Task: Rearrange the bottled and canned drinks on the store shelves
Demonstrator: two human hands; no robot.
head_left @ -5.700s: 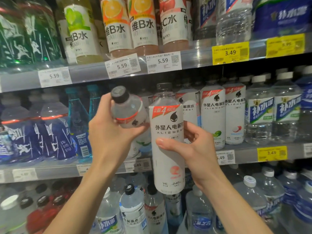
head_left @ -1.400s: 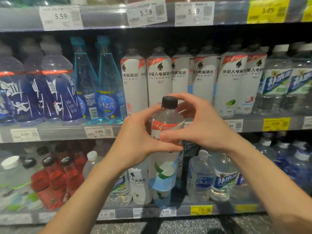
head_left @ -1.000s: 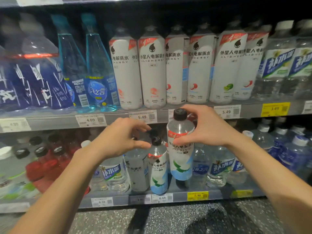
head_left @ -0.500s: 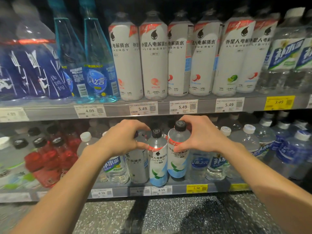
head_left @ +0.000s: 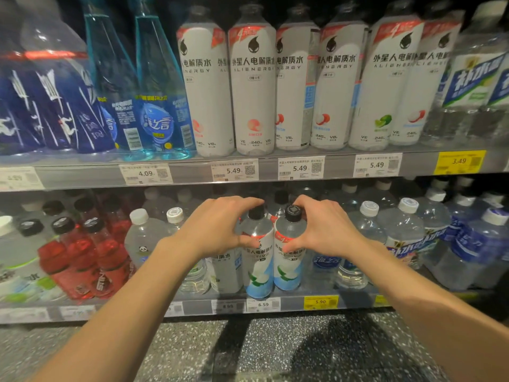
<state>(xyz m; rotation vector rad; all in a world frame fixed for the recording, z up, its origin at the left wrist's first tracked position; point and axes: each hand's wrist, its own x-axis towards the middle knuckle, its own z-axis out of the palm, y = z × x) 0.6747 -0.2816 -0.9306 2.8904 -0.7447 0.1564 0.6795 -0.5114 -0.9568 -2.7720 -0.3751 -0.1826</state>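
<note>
A: Where are the two clear black-capped bottles with blue-and-white labels?

B: Upright, touching, at the lower shelf's [head_left: 192, 308] front edge. Left bottle [head_left: 257, 260]; right bottle [head_left: 287, 257] at its three o'clock.

A: And the arms?

B: Both reach forward, converging. The left hand [head_left: 217, 230] curls round the left bottle's shoulder from nine o'clock; the right hand [head_left: 325, 230] curls round the right bottle's from three o'clock.
</note>
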